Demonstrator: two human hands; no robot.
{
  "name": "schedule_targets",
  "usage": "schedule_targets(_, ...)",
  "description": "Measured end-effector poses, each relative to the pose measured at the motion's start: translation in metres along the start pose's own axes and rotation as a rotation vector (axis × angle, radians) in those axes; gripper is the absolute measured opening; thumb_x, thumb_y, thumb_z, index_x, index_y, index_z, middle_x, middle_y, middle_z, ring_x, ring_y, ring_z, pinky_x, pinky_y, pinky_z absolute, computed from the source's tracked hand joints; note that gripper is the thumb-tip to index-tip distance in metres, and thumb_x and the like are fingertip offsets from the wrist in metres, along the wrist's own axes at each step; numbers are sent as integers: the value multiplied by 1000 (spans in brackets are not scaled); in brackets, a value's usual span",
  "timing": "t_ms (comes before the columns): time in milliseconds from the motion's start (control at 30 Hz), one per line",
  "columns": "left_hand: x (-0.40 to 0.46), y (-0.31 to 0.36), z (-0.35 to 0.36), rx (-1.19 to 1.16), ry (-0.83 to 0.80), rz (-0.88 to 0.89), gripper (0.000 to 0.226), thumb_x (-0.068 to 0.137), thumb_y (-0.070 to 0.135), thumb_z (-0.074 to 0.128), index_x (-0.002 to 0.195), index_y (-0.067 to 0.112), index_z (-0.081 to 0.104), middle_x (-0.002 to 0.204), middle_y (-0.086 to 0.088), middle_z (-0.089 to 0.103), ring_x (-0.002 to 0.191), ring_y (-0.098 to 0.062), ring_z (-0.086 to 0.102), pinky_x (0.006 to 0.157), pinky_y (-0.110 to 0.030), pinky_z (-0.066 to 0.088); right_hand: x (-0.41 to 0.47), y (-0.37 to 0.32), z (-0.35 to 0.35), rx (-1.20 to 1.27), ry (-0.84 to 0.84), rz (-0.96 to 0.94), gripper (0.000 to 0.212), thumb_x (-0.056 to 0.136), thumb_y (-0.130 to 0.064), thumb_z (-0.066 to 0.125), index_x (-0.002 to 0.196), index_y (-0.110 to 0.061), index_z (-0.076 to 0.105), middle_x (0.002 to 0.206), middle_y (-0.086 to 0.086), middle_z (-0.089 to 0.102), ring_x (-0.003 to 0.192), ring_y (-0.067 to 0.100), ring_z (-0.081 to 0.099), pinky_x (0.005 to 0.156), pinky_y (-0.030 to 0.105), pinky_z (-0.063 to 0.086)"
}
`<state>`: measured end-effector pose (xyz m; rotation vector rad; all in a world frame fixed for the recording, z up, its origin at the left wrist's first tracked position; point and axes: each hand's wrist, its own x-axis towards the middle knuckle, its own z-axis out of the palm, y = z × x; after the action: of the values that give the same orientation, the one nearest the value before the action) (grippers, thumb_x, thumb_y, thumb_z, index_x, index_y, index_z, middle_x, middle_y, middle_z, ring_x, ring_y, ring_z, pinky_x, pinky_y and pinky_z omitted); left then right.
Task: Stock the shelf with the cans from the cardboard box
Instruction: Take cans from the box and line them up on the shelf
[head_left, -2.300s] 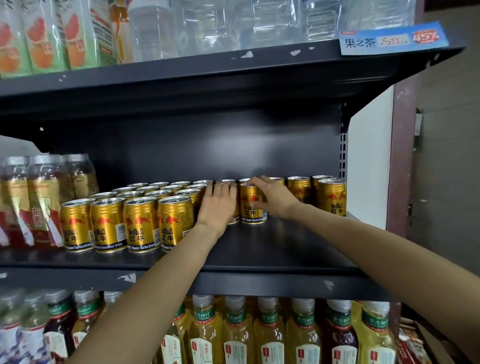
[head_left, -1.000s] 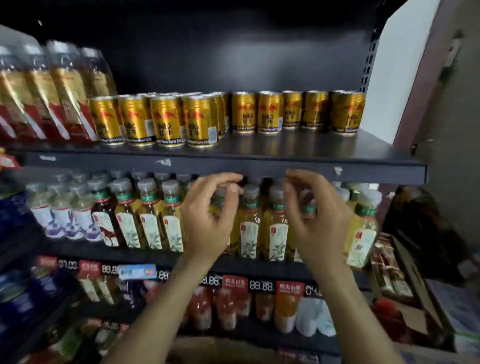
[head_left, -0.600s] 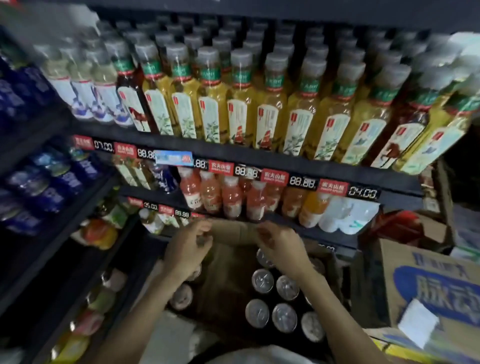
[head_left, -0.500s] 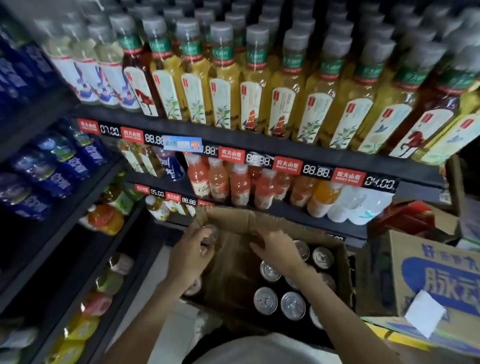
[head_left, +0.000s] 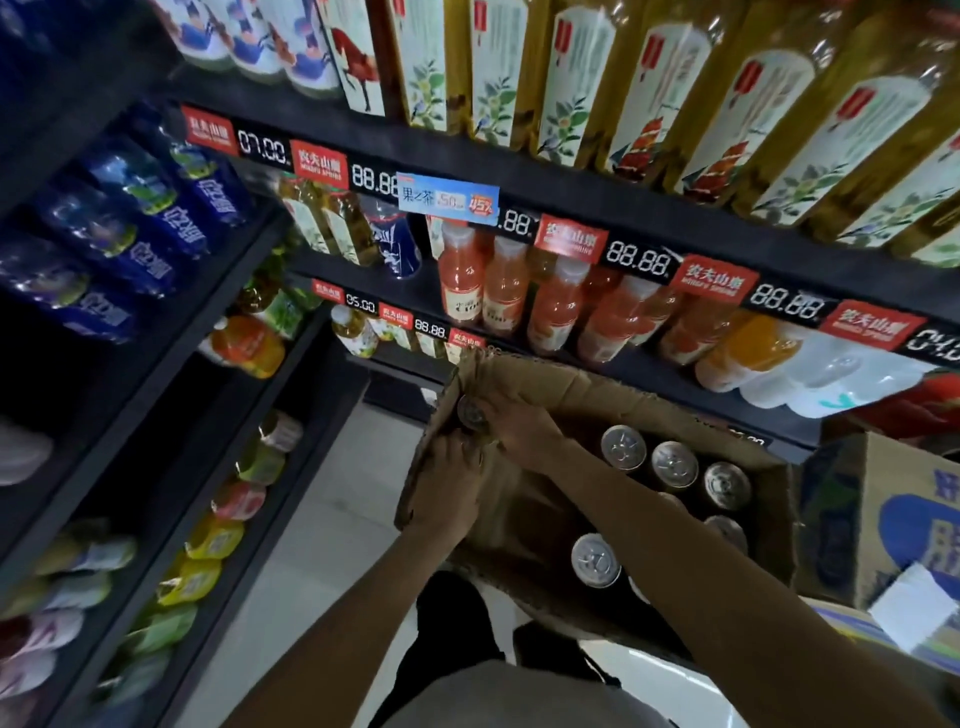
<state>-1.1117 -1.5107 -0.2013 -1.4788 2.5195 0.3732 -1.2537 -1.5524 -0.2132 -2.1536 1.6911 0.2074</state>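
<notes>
An open cardboard box (head_left: 571, 387) sits on the floor below the shelves, with several silver-topped cans (head_left: 674, 465) standing upright inside it. Both hands are down in its far left corner. My right hand (head_left: 524, 428) curls its fingers round a can (head_left: 472, 413) whose silver top shows against the box wall. Just below it, my left hand (head_left: 449, 488) has its back to the camera. Its fingers are curled round a second can, of which only a gold sliver (head_left: 485, 446) shows. The shelf holding the gold cans is out of view above.
Black shelves (head_left: 649, 208) of bottled tea and juice, with price tags, rise right behind the box. A second rack (head_left: 218, 322) of blue and green bottles stands to the left. A blue-printed carton (head_left: 883, 525) sits to the right. Pale floor (head_left: 332, 519) shows between rack and box.
The view has dropped from the can shelf to the box on the floor. Both hands came down empty, entered the box and closed on cans in its left corner.
</notes>
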Motion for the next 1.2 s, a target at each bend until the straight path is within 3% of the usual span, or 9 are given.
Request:
schedule_targets(233,10,-2,0,5,27,6,49,93,17,50,137,11,30,143,-14,31,132,-30,31,100,-33,39,-2,6,13,-6,121,183,59,83,-23,64,135,-14,37,139,9,37,128,29,39,99,38,38)
schedule_targets(333,13,0,-1,56,24,-11,44,89,21,59,129,12,42,132,-15,41,120,-28,44,87,-29,47,-12,8,12,73,187,235,54,80,-23,66,127,-14,42,130,8,42,123,28,43,90,38,43)
schedule_targets(467,14,-1,-10,0,-25,84,46,91,24,56,132,14,37,136,-14,33,126,-30,33,97,-34,43,-55,8,2,422,392,465,65,70,-33,77,118,-10,40,117,9,57,106,30,57,69,35,44)
schedule_targets(633,6,-11,-58,-529,-31,73,54,84,38,65,131,24,43,129,-7,37,123,-21,37,101,-30,39,-131,18,-45,1063,726,594,66,60,-21,87,111,-11,45,96,-9,61,85,8,60,66,15,45)
schedule_targets(833,5,-1,-121,-1053,105,120,37,79,37,64,113,27,54,111,1,54,102,-12,55,67,-9,45,-192,23,-96,1535,840,489,48,72,-27,74,114,-27,52,113,-1,62,103,13,60,77,25,52)
schedule_targets(967,7,20,-166,-1093,156,277,42,78,53,65,115,36,54,117,8,53,101,-1,54,71,-8,45,-217,23,-126,1561,866,425,41,70,-39,75,106,-40,56,117,0,62,107,22,62,87,43,54)
schedule_targets(1033,6,35,-188,-1148,170,344,35,82,46,63,115,37,55,115,11,55,104,-1,54,74,-9,46,-228,26,-141,1560,888,398,40,68,-42,76,103,-41,59,114,-1,64,106,23,63,85,46,55)
schedule_targets(1133,3,59,-222,-1229,184,434,31,80,36,55,111,39,55,114,17,54,106,2,52,81,-21,49,-246,30,-168,1492,927,370,51,62,-47,74,110,-39,60,115,-3,64,107,18,62,85,40,54)
schedule_targets(1200,2,71,-244,-1206,224,509,30,83,36,57,112,40,54,117,18,54,104,8,52,77,-15,50,-260,34,-189,1428,952,326,56,65,-44,75,117,-34,57,116,-4,63,107,13,61,83,30,52)
